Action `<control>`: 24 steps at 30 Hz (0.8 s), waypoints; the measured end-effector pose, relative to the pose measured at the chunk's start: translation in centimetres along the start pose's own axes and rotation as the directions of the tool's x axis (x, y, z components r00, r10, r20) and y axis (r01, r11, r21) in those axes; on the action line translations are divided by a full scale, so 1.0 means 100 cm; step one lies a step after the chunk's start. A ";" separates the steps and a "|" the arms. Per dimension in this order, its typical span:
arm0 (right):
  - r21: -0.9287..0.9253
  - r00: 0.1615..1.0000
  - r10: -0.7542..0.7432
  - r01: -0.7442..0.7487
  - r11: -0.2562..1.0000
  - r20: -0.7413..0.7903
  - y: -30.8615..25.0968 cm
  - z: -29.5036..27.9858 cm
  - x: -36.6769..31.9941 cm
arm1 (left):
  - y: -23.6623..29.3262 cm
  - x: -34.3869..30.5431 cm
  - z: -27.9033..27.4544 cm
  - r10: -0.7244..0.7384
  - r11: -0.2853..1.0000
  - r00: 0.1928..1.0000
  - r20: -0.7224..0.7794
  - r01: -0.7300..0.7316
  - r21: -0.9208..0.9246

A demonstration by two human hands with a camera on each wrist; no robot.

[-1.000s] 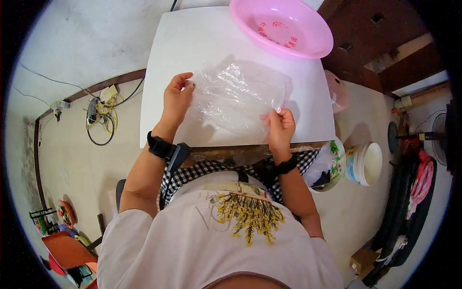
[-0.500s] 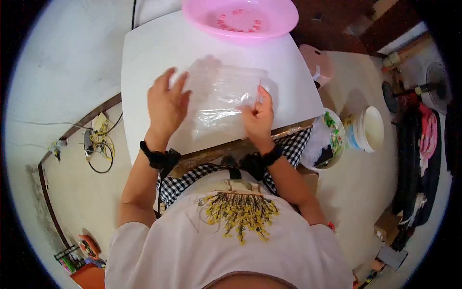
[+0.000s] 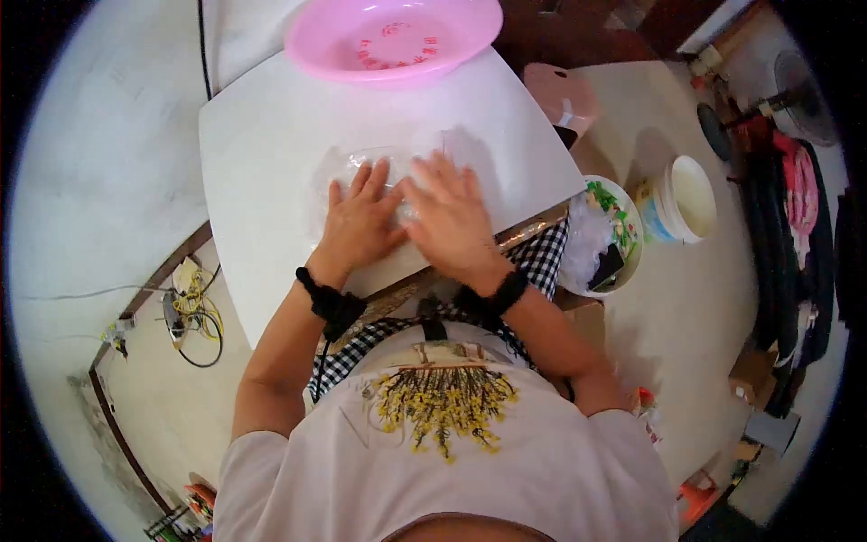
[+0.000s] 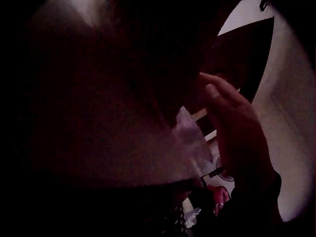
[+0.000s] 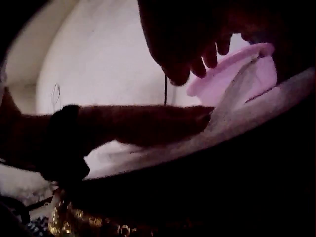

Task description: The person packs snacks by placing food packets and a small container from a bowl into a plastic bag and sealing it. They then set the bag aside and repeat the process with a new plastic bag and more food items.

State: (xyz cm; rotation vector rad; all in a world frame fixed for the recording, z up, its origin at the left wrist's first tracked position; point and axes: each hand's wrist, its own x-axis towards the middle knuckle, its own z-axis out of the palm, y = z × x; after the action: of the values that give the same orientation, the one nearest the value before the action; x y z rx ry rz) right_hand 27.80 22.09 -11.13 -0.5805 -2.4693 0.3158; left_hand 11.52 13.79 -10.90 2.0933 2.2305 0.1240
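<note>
A clear plastic bag [image 3: 336, 169] lies on the white table, largely covered by my two hands. My left hand [image 3: 361, 230] rests flat on it with the fingers spread and pointing away from me. Close beside it, my right hand [image 3: 452, 221] has its fingers extended over the bag's right part, blurred by motion. In the right wrist view, the left hand [image 5: 153, 123] lies low along the tabletop, while the right hand [image 5: 192, 39] hangs above it with fingers apart. The left wrist view is dark and shows the right hand [image 4: 242, 131] from the side.
A pink basin [image 3: 393, 41] with red print stands at the far edge of the white table [image 3: 262, 181]. Right of the table are a bin [image 3: 628, 221] of waste, a white bucket [image 3: 691, 200] and a pink container [image 3: 560, 95]. Cables [image 3: 194, 298] lie on the floor at left.
Both hands held the bag up by its sides earlier; the left let go first, then the right. The bag now lies lower on the table, and both hands have come together over it.
</note>
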 end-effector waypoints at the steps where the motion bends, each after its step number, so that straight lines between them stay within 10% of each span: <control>1: -0.062 0.992 -0.067 0.074 0.995 0.108 -0.007 0.007 0.001 | -0.002 -0.001 0.000 0.000 1.000 1.000 0.010 0.000 0.001; 4: -0.018 0.959 0.192 -0.193 0.981 0.211 -0.003 0.034 -0.016 | -0.007 -0.001 0.001 -0.001 0.999 0.999 0.040 0.000 0.038; 7: -0.007 0.977 0.118 -0.118 0.993 0.180 0.008 0.035 -0.029 | -0.038 -0.015 0.013 -0.074 0.991 0.996 -0.056 0.080 0.108; 12: 0.022 0.966 0.149 -0.157 0.987 0.213 0.007 0.035 -0.027 | -0.074 -0.013 -0.002 -0.531 0.804 0.843 -0.083 0.532 0.265; 16: 0.035 0.965 0.149 -0.160 0.987 0.216 0.005 0.031 -0.025 | -0.011 -0.001 -0.014 0.023 0.988 0.988 -0.153 0.001 0.154; 20: 0.356 0.979 0.170 -0.201 0.913 0.115 0.025 0.005 -0.026 | 0.006 0.005 0.025 0.042 0.994 0.999 -0.001 -0.042 0.101; 21: 0.390 0.979 0.122 -0.049 0.920 -0.165 0.046 -0.007 -0.035 | 0.013 0.005 0.022 0.005 0.996 1.000 -0.001 -0.005 0.085; 24: 0.290 0.914 0.350 -0.285 0.914 -0.204 0.136 -0.061 -0.069 | 0.014 0.006 0.020 -0.006 0.998 1.000 0.027 0.005 0.056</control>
State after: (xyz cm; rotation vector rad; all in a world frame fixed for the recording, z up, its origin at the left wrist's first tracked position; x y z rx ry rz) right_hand 40.99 31.40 -14.23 -0.8581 -2.0431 0.6380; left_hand 13.13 14.46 -12.68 2.1028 2.2497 0.0335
